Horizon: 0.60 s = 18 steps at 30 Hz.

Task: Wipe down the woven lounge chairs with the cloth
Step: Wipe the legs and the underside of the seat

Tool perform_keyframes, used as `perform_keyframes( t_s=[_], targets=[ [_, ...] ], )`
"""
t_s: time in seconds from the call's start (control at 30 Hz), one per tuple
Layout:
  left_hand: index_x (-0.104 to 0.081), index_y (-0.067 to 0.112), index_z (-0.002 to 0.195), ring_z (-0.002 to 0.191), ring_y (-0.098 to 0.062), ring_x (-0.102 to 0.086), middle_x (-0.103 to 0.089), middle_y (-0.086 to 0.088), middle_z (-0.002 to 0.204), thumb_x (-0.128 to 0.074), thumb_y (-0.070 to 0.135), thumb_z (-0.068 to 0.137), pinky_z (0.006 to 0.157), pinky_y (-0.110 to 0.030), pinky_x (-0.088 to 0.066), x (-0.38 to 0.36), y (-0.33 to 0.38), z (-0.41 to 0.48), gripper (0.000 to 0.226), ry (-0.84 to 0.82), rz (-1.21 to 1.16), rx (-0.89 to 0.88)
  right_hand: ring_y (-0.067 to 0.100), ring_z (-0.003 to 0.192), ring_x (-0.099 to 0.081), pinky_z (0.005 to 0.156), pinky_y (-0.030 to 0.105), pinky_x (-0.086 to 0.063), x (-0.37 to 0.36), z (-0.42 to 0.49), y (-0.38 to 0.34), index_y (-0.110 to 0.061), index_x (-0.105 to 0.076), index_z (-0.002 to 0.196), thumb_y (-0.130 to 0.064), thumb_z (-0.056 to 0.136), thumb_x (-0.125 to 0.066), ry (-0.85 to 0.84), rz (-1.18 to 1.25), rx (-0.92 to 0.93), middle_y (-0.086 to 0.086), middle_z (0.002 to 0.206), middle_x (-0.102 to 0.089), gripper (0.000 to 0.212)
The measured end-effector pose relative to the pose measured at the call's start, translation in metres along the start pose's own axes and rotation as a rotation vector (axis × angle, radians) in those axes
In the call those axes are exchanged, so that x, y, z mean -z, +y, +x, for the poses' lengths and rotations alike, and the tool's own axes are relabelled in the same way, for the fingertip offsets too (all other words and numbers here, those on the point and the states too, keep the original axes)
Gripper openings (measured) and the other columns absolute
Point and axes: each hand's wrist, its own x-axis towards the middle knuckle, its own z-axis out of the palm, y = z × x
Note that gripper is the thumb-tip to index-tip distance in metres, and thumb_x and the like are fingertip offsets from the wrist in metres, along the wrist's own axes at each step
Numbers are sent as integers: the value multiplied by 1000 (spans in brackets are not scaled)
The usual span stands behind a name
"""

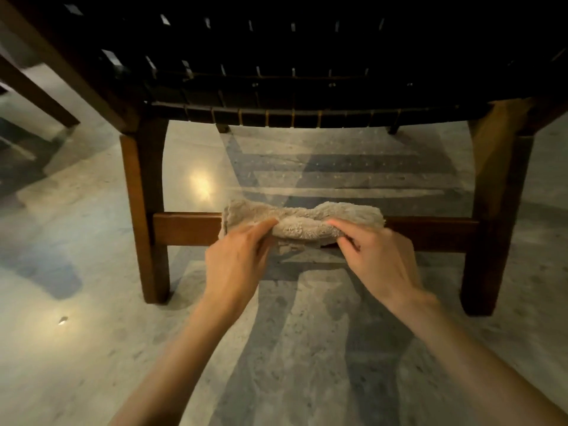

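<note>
A woven lounge chair [292, 72] with dark straps and a brown wooden frame fills the upper view. Its low front crossbar [184, 229] runs between the two front legs. A beige fluffy cloth [304, 219] is draped over the middle of that crossbar. My left hand [239, 259] pinches the cloth's left part with thumb and fingers. My right hand [378, 256] pinches its right part the same way. The cloth hides the crossbar's centre.
The left front leg [144, 210] and right front leg [495, 216] stand on a polished stone floor [92, 348] with light reflections. Another wooden leg [37, 93] shows at the far left. Two rear chair feet sit behind, under the seat.
</note>
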Motion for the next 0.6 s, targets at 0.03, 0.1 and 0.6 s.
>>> perform_keyframes(
  t_s=[0.03,0.1,0.6],
  targets=[
    [-64,27,119,74,-14,-65,-71,3,92,-60,28,91,53,-25,-46,3,-4,-13,29,9,-15,47,0,50,-49,45,20,-46,-6,-5,-8,-28,-64,121,-16,88,-66,-36,58,-43,-9,67,-66,36],
    [-62,30,122,71,-2,-63,-70,11,95,-58,31,91,56,-21,-50,2,-6,-37,31,14,-79,178,4,50,-57,46,22,-52,-20,-15,-20,-27,-61,125,-14,90,-63,-91,232,-122,-8,69,-67,37],
    [-59,9,94,84,-16,-68,-67,-11,95,-70,3,80,71,-25,-58,-28,-47,-85,18,434,-1370,1410,21,82,-64,57,23,-54,-111,-41,-121,-10,-52,92,4,74,-74,70,1387,-1622,11,98,-61,31]
  ],
)
